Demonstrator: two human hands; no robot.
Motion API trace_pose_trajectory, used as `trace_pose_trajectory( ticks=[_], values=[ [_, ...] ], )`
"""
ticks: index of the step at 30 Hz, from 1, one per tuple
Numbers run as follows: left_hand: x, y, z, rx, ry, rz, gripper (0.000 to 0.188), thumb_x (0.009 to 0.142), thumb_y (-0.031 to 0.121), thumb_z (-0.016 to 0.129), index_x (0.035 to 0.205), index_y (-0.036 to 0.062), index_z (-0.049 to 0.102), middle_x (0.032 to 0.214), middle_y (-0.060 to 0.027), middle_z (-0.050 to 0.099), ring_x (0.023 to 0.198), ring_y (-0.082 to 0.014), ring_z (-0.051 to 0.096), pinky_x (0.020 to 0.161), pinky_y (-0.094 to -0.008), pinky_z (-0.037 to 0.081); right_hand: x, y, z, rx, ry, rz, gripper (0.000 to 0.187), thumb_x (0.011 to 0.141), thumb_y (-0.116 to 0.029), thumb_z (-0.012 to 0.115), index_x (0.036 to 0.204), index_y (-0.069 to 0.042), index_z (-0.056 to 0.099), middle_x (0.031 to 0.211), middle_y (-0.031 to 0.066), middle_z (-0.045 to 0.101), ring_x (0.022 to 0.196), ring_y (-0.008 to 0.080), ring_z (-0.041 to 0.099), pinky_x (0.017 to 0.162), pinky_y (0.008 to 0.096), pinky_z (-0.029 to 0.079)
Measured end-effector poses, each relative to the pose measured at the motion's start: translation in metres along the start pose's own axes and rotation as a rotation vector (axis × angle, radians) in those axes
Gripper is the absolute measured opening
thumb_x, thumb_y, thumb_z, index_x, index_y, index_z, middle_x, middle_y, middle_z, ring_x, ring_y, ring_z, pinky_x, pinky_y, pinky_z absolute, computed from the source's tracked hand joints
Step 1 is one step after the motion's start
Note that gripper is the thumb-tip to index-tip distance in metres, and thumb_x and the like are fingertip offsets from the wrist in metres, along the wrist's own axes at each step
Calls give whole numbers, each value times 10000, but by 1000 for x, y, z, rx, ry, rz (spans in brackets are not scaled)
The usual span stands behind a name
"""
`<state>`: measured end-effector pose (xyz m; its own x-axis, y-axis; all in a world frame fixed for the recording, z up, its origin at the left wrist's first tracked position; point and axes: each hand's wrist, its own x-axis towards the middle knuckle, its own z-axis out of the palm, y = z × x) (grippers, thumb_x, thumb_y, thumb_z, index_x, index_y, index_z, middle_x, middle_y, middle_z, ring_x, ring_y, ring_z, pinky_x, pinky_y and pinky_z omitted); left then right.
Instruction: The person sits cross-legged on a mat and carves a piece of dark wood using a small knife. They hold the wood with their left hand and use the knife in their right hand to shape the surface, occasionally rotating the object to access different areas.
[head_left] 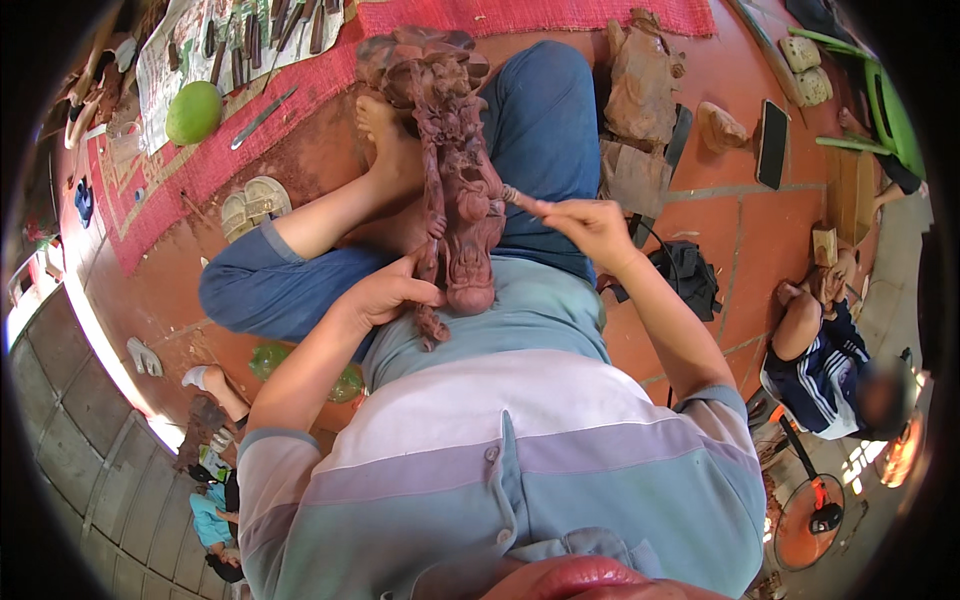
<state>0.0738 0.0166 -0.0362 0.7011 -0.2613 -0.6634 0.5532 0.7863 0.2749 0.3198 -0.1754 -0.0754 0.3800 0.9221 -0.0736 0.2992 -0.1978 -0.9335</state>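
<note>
A carved reddish-brown wooden statue [470, 210] lies along my lap, its rounded head end against my shirt and its broad base away from me. It shows a bearded figure with a long staff on its left. My left hand [395, 290] is closed around the staff side near the head. In my right hand [590, 230], a slim wooden-handled tool [528, 204] is pinched between thumb and fingers. The tool's pale wrapped-looking end meets the statue's right side; its exact kind is unclear.
A red mat [150, 210] holds a green round fruit [194, 113], a knife [263, 118] and several carving tools [250, 45]. Wood blocks [640, 85], a phone [771, 145] and a black bag [688, 278] lie right. Sandals [255, 205] lie left. Another person [825, 350] sits at right.
</note>
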Motion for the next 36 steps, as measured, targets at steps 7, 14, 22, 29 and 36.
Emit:
trace_pose_trajectory(
  ticks=[7,14,22,29,36],
  values=[
    [-2,4,8,-30,37,-39,768,690,-46,579,1399,17,291,1253,-109,501,1126,-215,524,962,-347,450,51,-54,40,187,142,-79,200,831,-66,672,1028,-53,699,894,99,711,782,152,687,679,250,523],
    [-2,-6,-4,2,22,19,760,685,-24,604,1389,25,319,1243,-99,505,1112,-222,528,954,-353,456,-7,-3,8,-31,-65,131,175,814,-125,704,963,-33,711,903,104,711,791,167,691,706,261,525],
    [-2,-1,2,-5,39,-14,800,660,38,686,1380,14,339,1269,-84,519,1175,-182,496,1029,-318,364,56,-56,37,100,-6,-32,204,834,-108,684,1029,-50,698,920,101,709,796,153,680,700,232,505],
    [-4,-6,-5,-5,12,15,793,661,38,696,1375,15,354,1260,-87,532,1150,-180,517,1011,-317,388,13,3,-9,-282,-140,23,184,801,-121,709,971,-50,710,880,104,705,761,215,686,691,280,534],
    [-4,-6,-7,-58,-6,3,777,664,31,696,1367,11,364,1254,-89,535,1145,-182,519,1006,-317,393,31,-40,-23,260,119,180,179,884,-39,623,1046,10,682,1038,73,687,920,108,621,827,243,489]
  ],
)
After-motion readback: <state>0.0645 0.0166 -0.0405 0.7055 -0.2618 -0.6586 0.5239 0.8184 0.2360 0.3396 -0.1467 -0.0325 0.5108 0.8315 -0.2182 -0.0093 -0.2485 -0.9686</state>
